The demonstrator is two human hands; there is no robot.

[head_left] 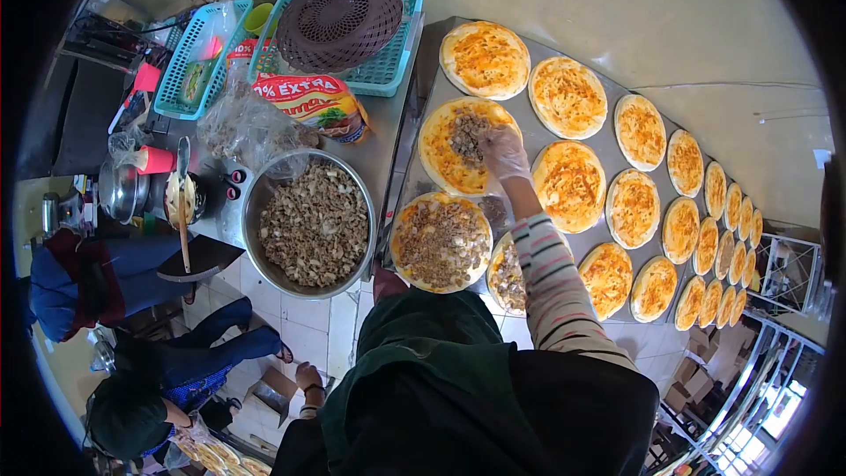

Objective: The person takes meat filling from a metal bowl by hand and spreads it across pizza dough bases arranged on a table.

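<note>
Right hand (504,150): gloved, fingers bent onto chopped meat (467,134); whether grasping, could not be told.
Left hand (309,376): low beside the body, half-curled; contents could not be told.
Flatbread under right hand (439,143): one, at the tabletop (606,148)'s left edge.
Hidden: one meat-topped flatbread (506,280), partly, behind the striped sleeve (564,278).
Meat bowl (252,222): one, at the neighbouring tabletop (385,128)'s near right corner.

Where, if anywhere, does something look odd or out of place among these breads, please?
One bread toward the far right of the table looks brown on top, while the breads around it look orange; it is too small to tell why.
</note>
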